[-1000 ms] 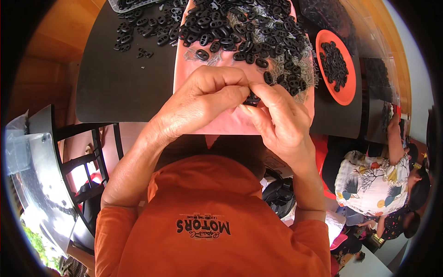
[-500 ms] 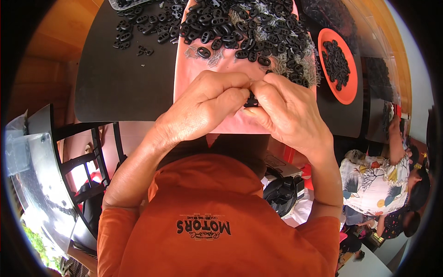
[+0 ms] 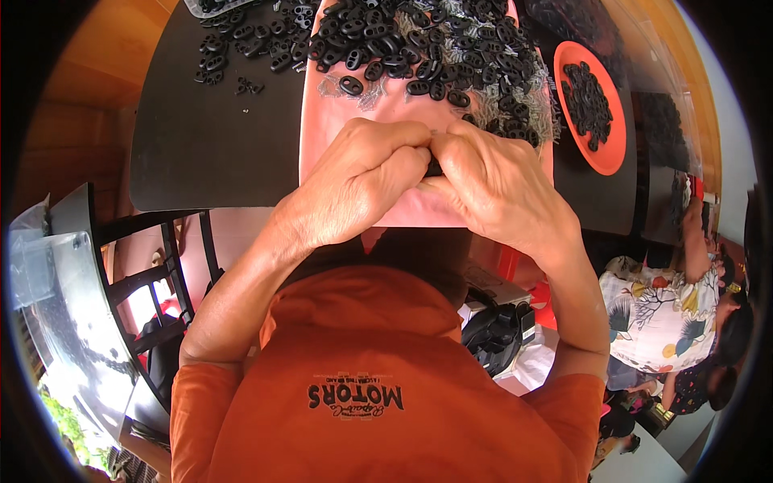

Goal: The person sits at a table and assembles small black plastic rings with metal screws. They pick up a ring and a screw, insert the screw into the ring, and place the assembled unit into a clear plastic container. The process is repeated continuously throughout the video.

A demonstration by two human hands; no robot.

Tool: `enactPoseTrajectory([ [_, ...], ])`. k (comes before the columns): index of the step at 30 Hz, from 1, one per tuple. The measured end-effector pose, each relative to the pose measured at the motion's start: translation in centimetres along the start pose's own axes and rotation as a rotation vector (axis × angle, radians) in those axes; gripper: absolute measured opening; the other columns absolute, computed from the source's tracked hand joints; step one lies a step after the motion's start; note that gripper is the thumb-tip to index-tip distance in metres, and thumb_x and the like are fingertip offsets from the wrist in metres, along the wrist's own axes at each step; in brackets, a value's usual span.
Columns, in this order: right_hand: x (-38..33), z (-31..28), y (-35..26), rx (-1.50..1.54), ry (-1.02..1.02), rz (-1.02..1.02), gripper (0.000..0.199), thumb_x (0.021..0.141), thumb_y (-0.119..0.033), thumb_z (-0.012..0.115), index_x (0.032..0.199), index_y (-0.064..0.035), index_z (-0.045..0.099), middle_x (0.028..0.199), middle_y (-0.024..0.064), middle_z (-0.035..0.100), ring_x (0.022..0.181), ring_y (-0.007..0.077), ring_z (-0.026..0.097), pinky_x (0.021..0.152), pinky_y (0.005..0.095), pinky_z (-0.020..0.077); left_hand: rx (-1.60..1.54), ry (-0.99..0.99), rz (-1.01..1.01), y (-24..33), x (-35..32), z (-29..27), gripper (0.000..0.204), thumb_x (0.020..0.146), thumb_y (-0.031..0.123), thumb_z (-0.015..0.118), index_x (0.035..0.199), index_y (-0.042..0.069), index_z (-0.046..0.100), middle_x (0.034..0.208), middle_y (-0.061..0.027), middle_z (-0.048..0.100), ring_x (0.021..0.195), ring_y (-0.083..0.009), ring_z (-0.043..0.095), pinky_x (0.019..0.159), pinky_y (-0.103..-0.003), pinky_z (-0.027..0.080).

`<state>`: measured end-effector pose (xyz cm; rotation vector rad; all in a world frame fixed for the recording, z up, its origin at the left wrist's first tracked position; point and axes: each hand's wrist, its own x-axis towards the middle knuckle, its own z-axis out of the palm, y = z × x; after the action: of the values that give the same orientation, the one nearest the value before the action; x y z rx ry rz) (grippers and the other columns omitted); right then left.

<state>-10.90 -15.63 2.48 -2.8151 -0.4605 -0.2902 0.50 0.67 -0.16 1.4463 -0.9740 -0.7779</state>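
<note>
Above the near part of a pink tray, my left hand and my right hand meet with fingertips pressed together. Between them a black plastic cord lock shows only as a small dark patch, mostly covered by fingers. Both hands are closed on it. Beyond the hands lies a heap of black oval two-hole cord locks, one loose cord lock nearest my left hand. Small thin metal springs are scattered among them, mainly on the right.
On the dark table, more loose black pieces lie at the far left. An orange-red plate holding small black parts stands right of the tray. A person in a patterned shirt is at the right. A chair frame stands left.
My fingers have closed further over the cord lock, so less of it shows. Both hands stay in nearly the same place; the view has shifted slightly.
</note>
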Motion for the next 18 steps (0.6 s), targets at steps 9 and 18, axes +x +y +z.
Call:
enactPoseTrajectory([
  [9,0.1,0.2,-0.4,-0.059,0.036,0.020,0.042,0.072,-0.021,0.076,0.099,0.0016,0.052,0.096,0.0183,0.062,0.076,0.0326,0.065,0.063,0.0396,0.0525,-0.094,0.067,-0.016,0.0,-0.3,0.6,0.024,0.089,0.014,0.044,0.077,-0.005,0.054,0.063,-0.0097,0.047,0.057,-0.0142,0.043,0.052,-0.033,0.038],
  [18,0.8,0.5,0.2,-0.020,0.031,-0.048,0.032,0.087,-0.026,0.065,0.078,-0.0031,0.045,0.066,0.0111,0.054,0.055,0.0273,0.059,0.045,0.0375,0.0463,-0.104,-0.021,-0.097,0.0,-0.2,0.1,0.022,0.086,0.012,0.044,0.074,-0.005,0.054,0.060,-0.0073,0.046,0.055,-0.0130,0.042,0.051,-0.032,0.037],
])
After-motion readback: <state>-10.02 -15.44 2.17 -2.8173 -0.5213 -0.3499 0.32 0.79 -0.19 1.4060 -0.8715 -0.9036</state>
